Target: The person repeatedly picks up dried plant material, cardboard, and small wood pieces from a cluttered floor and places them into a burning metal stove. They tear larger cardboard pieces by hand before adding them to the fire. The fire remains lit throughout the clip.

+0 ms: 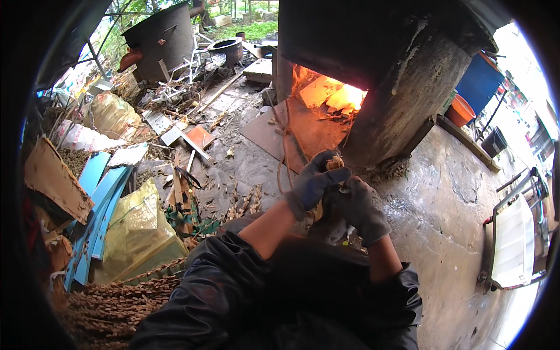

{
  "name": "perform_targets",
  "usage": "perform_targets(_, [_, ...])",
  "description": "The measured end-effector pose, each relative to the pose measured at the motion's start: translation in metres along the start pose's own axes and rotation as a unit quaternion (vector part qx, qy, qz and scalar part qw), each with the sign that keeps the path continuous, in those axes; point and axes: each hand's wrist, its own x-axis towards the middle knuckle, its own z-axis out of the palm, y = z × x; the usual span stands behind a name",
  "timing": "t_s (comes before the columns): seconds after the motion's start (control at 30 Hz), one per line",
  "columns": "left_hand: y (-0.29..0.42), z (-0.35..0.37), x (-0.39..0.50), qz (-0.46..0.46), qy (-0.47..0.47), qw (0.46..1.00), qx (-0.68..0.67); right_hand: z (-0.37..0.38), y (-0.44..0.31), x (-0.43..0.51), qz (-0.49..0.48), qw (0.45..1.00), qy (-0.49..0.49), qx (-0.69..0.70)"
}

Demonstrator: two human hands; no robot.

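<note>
Both my hands wear grey work gloves and meet in front of my body, before a blackened stove. My left hand (316,181) is closed around a light-brown bundle of dry plant stalks (335,163), whose end sticks up past the fingers. Just to the right, my right hand (363,210) has its fingers curled against the same bundle, lower down. The gloves hide most of it. Beyond them, a fire (345,97) burns in the stove's square opening, with glowing pieces inside. A thin brown cord (285,131) loops over the metal plate (267,135) at the opening.
The stove's wall (407,100) rises close ahead. On the left lie blue boards (98,188), a yellow translucent sack (140,232), broken boards (57,179) and dry stalks (127,306). At right stand a white-topped cart (514,243), an orange bucket (460,110) and a black bucket (494,142).
</note>
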Motion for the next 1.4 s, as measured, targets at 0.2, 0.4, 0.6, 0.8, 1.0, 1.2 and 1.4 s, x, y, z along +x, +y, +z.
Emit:
perform_targets(0.2, [-0.008,-0.009,0.011,-0.047,-0.065,0.972,0.222,-0.008,0.048,0.003,-0.045,0.993,-0.066,-0.086])
perform_targets(0.4, [-0.049,-0.006,0.019,0.107,-0.007,0.946,0.307,0.000,0.107,0.010,-0.179,0.947,-0.146,-0.222])
perform_targets(0.6, [-0.075,-0.018,0.033,0.039,0.022,0.912,0.407,0.002,0.084,-0.009,-0.224,0.876,-0.176,-0.389])
perform_targets(0.8, [-0.084,-0.008,0.032,-0.047,0.003,0.988,0.148,0.002,0.034,-0.048,-0.189,0.923,-0.112,-0.317])
perform_targets(1.0, [-0.095,0.003,0.029,-0.043,0.046,0.936,0.346,-0.009,0.035,-0.074,-0.125,0.952,-0.135,-0.246])
perform_targets(1.2, [-0.083,0.011,0.033,-0.030,0.024,0.982,0.184,-0.011,0.089,-0.041,-0.130,0.955,-0.055,-0.262])
perform_targets(1.4, [-0.057,0.019,0.036,0.058,0.023,0.945,0.321,-0.034,0.132,-0.016,-0.164,0.969,0.015,-0.182])
